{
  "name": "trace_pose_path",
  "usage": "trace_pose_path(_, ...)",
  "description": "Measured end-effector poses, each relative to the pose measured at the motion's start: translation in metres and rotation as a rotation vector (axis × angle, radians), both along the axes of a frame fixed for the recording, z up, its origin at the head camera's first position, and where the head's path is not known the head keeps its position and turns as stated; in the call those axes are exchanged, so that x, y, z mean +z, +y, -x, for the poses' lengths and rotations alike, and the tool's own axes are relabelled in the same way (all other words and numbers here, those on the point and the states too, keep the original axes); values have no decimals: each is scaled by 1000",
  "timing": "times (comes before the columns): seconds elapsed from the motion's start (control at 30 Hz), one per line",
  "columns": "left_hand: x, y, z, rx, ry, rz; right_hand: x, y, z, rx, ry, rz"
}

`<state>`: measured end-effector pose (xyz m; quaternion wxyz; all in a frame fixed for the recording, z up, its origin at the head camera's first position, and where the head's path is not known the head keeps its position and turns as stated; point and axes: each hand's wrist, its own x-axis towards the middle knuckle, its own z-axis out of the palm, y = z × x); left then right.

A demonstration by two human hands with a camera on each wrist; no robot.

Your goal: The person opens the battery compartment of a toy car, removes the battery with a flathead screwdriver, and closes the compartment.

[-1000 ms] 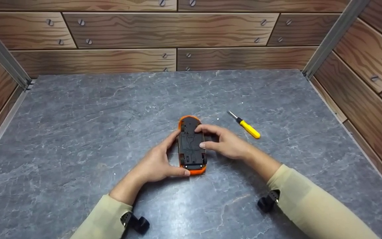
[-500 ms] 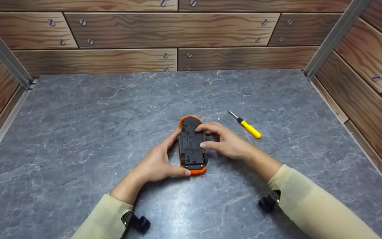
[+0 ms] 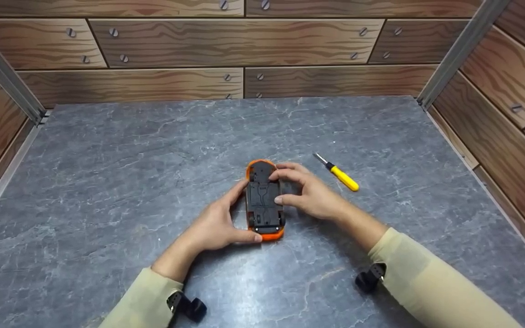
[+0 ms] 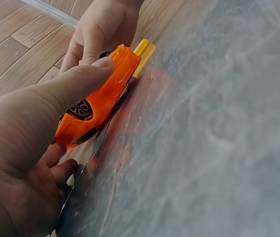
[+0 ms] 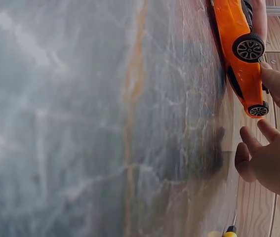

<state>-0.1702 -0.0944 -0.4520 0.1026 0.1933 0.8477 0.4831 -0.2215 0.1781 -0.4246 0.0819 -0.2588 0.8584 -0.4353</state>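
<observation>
An orange toy car (image 3: 265, 198) lies upside down, its black underside facing up. My left hand (image 3: 212, 223) holds it along the left side, fingers at the far part and thumb across the near end. In the left wrist view, the thumb presses on the orange body (image 4: 115, 81). My right hand (image 3: 315, 193) rests at the car's right side, with index fingertip and thumb tip on the black underside. In the right wrist view, the right-hand fingers (image 5: 265, 148) spread loosely beside the car's end, and wheels (image 5: 249, 48) show along its side.
A screwdriver (image 3: 342, 176) with a yellow handle lies on the grey marbled table (image 3: 130, 159), right of the car, tip pointing away. A tiny white bit (image 3: 334, 142) lies beyond it. Wood-patterned walls (image 3: 235, 43) border the table at the back and sides.
Another right-hand finger has stretched forward past the index finger, and the small white bit seen near there earlier no longer shows. The left hand and car stay in place.
</observation>
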Motion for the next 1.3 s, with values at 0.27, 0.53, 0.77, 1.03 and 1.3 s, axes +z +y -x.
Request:
trace_pose_path(0.27,1,0,1,0,-14,-2,3,-1,-1,-20,58,-15)
trace_pose_path(0.53,1,0,0,-3,-6,-5,6,-3,-2,-1,112,1)
trace_pose_path(0.77,1,-1,0,-10,5,-11,9,-2,-3,2,163,0)
trace_pose_path(1.03,1,0,2,-7,-2,-8,14,-1,-4,-10,90,-3)
trace_pose_path(1.3,-1,0,1,-4,6,-14,17,-9,-2,-10,100,44)
